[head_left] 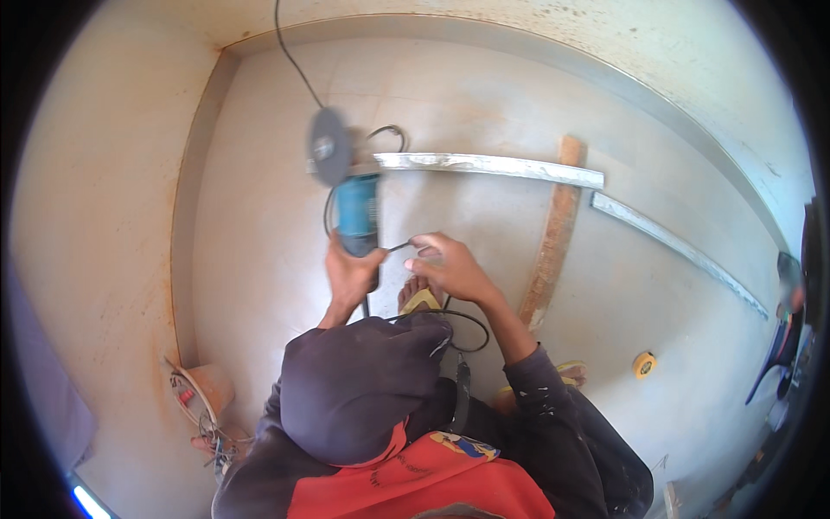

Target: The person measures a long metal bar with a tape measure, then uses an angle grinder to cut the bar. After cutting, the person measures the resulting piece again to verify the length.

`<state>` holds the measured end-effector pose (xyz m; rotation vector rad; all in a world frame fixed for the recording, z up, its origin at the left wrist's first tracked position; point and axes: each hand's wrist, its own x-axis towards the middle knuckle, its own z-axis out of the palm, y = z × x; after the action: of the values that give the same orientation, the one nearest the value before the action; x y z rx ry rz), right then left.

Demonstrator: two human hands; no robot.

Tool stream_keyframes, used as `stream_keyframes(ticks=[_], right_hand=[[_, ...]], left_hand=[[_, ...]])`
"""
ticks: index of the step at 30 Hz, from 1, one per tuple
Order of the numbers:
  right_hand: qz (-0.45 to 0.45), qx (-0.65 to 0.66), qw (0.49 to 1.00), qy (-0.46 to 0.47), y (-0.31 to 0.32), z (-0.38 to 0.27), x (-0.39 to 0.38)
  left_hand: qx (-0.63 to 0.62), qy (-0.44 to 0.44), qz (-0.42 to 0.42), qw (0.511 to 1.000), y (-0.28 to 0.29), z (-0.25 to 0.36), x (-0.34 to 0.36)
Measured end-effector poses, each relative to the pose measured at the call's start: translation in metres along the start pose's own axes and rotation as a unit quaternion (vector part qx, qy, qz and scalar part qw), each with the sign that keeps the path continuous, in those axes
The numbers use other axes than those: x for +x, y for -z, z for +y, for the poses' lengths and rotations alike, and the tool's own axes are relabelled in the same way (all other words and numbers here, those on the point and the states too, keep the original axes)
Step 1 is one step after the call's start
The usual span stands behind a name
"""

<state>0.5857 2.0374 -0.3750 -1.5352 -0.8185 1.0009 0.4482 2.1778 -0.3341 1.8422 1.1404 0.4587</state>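
My left hand (349,275) is wrapped round the rear of a teal and black angle grinder (358,208). Its large grey disc (329,147) points away from me and looks blurred. A short, thin dark length that looks like cord (398,247) runs between the left thumb and my right hand (450,267), whose fingertips pinch it. Just beyond the grinder lies a silvery metal bar (493,164), its right end resting across a wooden plank (553,238). Black power cord (471,326) loops below my hands.
Another metal bar (679,251) lies on the right. A yellow tape measure (644,365) sits on the floor near my sandalled foot (572,374). At the lower left stands a bucket (210,389) with tangled wires beside it. Walls border the floor; dark items line the right edge.
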Motion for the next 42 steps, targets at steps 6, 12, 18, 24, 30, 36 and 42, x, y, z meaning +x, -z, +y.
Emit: stream_keyframes(ticks=[6, 12, 18, 24, 30, 36, 42], right_hand=[[0.036, 0.016, 0.999, -0.034, 0.015, 0.012, 0.000], [0.137, 0.010, 0.990, -0.040, 0.063, 0.009, 0.007], [0.240, -0.122, 0.963, 0.008, 0.163, -0.006, -0.012], [0.083, -0.381, 0.912, -0.130, 0.257, -0.034, -0.111], [0.180, -0.302, 0.909, -0.226, 0.273, -0.090, -0.222], [0.280, -0.244, 0.873, -0.316, 0.278, -0.066, -0.289], [0.253, -0.229, 0.871, -0.353, 0.249, -0.052, -0.359]], left_hand=[[0.080, 0.093, 0.217, 0.968, 0.036, -0.072, 0.024], [0.156, 0.199, 0.277, 0.927, 0.048, -0.144, 0.036], [0.180, 0.216, 0.283, 0.917, 0.040, -0.167, 0.033], [0.198, 0.241, 0.235, 0.921, 0.035, -0.147, 0.032], [0.194, 0.236, 0.225, 0.925, 0.039, -0.157, 0.036], [0.294, 0.244, 0.243, 0.892, 0.036, -0.184, 0.035], [0.266, 0.279, 0.194, 0.902, 0.026, -0.160, 0.040]])
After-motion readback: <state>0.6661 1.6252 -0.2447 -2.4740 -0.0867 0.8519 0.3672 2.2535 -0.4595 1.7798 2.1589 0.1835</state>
